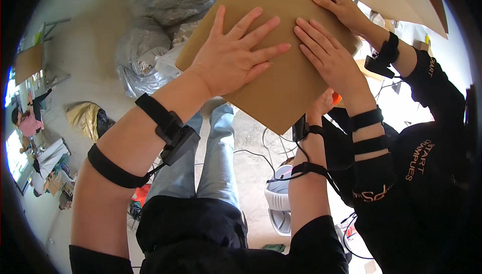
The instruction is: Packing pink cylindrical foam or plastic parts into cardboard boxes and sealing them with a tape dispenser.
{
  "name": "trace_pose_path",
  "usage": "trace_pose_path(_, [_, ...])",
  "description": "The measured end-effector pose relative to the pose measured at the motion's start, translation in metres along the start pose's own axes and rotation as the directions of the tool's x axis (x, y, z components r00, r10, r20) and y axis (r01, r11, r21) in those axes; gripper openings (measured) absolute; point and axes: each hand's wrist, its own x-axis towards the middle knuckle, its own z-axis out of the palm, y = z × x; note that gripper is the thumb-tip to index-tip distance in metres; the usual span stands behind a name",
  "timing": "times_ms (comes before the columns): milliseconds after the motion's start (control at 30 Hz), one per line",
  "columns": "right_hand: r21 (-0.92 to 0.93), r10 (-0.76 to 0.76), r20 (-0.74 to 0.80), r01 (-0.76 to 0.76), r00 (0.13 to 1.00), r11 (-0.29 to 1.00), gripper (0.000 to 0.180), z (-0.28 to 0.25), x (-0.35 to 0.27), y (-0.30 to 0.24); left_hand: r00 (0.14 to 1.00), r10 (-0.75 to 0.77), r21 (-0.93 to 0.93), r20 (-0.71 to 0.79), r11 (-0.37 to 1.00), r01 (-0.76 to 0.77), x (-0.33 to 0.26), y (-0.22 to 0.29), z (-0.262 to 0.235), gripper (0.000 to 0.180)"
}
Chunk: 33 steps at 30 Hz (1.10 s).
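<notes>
A brown cardboard box (271, 93) fills the upper middle, its flat face toward me and one corner pointing down. My left hand (231, 55) lies on that face with its fingers spread. At the lower right edge of the box is my right hand (321, 103), mostly covered by the cardboard, so its fingers cannot be made out. Beside it shows a bit of an orange-red thing (336, 98), too covered to name. Another person's hand (324, 55) presses flat on the box near my left fingers, and that person's other hand (341, 8) rests at its far right edge.
Clear plastic bags (145, 53) stand beyond the box on the left. An open carton (401, 3) is at the far right. The co-worker (411, 173) stands close on my right. A grey-white plastic stool (278, 198) and loose cables (256, 153) are below.
</notes>
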Motion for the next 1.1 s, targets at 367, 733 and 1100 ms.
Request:
trace_pose_path(367, [0.265, 0.457, -0.87, -0.602, 0.188, 0.753, 0.043, 0.239, -0.147, 0.06, 0.996, 0.008, 0.03, -0.086, 1.0, -0.005, -0.016, -0.015, 0.002, 0.044])
trace_pose_path(733, [0.811, 0.779, -0.585, 0.16, 0.226, 0.562, 0.03, 0.337, -0.27, -0.122, 0.993, 0.118, -0.043, -0.031, 0.992, -0.119, -0.053, 0.022, 0.009, 0.055])
trace_pose_path(1100, [0.926, 0.803, -0.375, 0.145, 0.463, 0.349, 0.029, 0.445, -0.261, -0.183, 0.77, 0.623, -0.1, 0.137, 0.782, -0.615, -0.031, -0.027, -0.005, 0.073])
